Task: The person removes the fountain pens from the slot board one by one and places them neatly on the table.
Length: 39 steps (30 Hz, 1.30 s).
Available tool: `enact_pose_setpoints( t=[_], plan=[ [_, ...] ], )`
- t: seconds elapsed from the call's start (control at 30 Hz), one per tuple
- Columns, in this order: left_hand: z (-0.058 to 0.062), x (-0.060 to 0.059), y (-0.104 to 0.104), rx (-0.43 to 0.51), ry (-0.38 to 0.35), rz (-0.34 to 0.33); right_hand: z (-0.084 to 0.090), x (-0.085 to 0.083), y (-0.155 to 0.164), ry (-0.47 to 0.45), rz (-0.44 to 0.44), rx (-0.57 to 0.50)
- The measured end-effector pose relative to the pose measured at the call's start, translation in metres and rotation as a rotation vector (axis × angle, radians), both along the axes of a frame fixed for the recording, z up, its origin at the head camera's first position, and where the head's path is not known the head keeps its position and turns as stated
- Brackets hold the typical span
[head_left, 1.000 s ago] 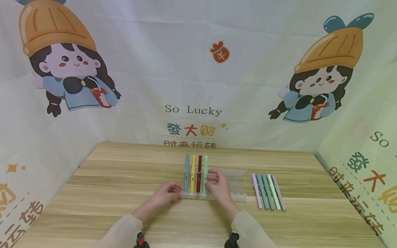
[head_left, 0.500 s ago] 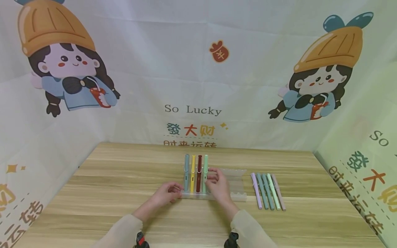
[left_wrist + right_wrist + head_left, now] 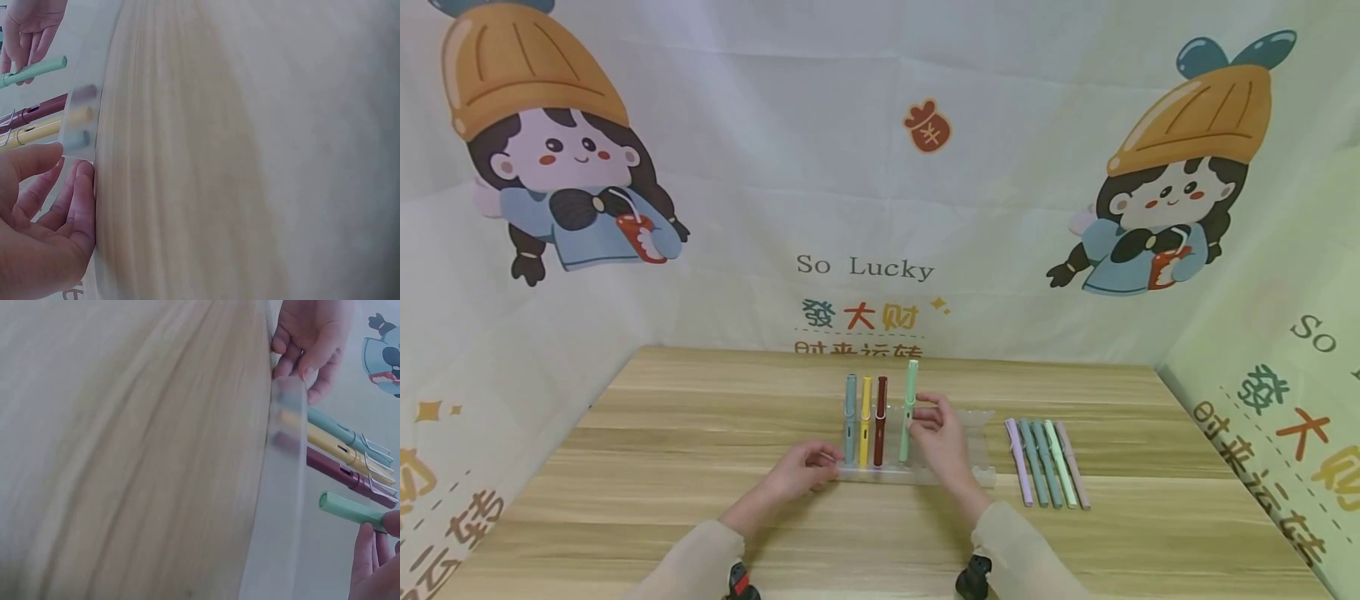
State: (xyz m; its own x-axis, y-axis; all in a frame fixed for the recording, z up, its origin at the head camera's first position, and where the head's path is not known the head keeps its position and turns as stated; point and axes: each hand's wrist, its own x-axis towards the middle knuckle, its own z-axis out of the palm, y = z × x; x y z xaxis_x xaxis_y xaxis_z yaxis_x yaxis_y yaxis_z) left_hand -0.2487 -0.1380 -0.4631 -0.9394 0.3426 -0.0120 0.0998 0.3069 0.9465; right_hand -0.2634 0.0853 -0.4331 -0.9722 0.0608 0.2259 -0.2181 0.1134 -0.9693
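1. So, my R hand (image 3: 942, 437) has thumb + fingers clamped on a mint-green clip pen (image 3: 910, 387), near-upright w/ its top tipped slightly R, over the clear plastic pen rack (image 3: 880, 476); lower end's just apart from the front lip.
2. My L hand (image 3: 808, 467): thumb + fingers pinching the rack's front L corner.
3. Rack's mid-desk (image 3: 625, 450), btwn L + R edges.
4. In it, from the L end: grey-blue pen (image 3: 850, 433), yellow pen (image 3: 866, 425), dark-red pen (image 3: 881, 425).
5. Twd desk's R edge, side by side: lilac pen (image 3: 1019, 462), two grey-teal pens (image 3: 1035, 471), pale-green pen (image 3: 1060, 467), mauve pen (image 3: 1073, 467).
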Motion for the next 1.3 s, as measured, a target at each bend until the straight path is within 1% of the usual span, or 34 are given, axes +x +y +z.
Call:
enact_pose_setpoints(
  t=[0.2, 0.4, 0.53, 0.63, 0.7, 0.9, 1.3],
  plan=[
    [-0.004, -0.002, 0.0, -0.001, -0.001, 0.0, 0.003, 0.001, 0.013, -0.005, -0.016, 0.023],
    [-0.002, -0.001, 0.0, -0.002, -0.001, 0.007, 0.006, 0.003, 0.026, -0.004, -0.042, 0.045],
    [0.001, 0.0, 0.001, -0.003, -0.003, 0.011, 0.008, 0.003, 0.035, 0.019, -0.059, 0.054],
    [0.0, 0.0, 0.001, -0.006, -0.002, 0.012, 0.009, 0.003, 0.04, 0.031, -0.068, 0.063],
    [0.0, 0.0, 0.0, -0.007, -0.002, 0.011, 0.01, 0.003, 0.044, 0.028, -0.075, 0.075],
    [0.0, 0.0, 0.001, -0.01, -0.008, 0.016, 0.015, 0.005, 0.058, -0.006, -0.121, 0.165],
    [0.002, 0.001, 0.0, 0.0, -0.012, 0.007, 0.02, 0.007, 0.086, -0.042, -0.158, 0.204]
  ],
)
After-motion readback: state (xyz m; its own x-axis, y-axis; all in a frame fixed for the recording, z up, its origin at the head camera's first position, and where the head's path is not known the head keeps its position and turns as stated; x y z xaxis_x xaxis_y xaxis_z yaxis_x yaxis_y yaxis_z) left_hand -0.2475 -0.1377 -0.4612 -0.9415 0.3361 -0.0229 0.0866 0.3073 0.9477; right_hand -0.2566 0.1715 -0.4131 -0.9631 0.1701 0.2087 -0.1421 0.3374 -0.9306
